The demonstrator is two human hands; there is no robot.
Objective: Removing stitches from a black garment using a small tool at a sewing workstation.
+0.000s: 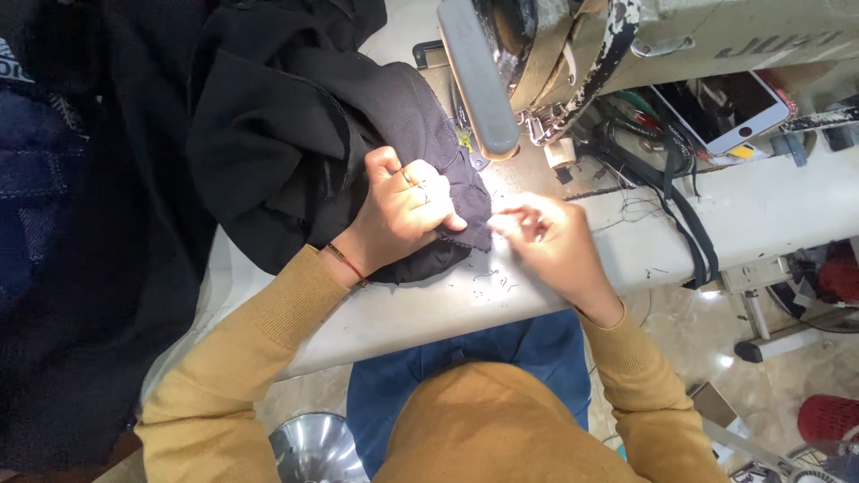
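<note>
black cloth (295, 134) lies bunched on the counter (761, 215), just left of the sewing machine (555, 54). left hand (403, 215) fingers pinch its hem; right hand (550, 241) fingers close narrowly at the edge, perhaps on thread. loose thread clippings near the machine suggest trimming is partly done.

Your black garment (295, 143): matt knit cloth | counter (761, 210): smooth pale laminate, thread-littered | sewing machine (716, 36): chipped painted metal | phone (720, 107): glossy glass

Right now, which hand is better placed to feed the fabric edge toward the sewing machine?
Probably the right hand: its fingers pinch at the dark fabric edge, nearest the sewing machine. The left hand lies on the fabric, pinning it.
</note>
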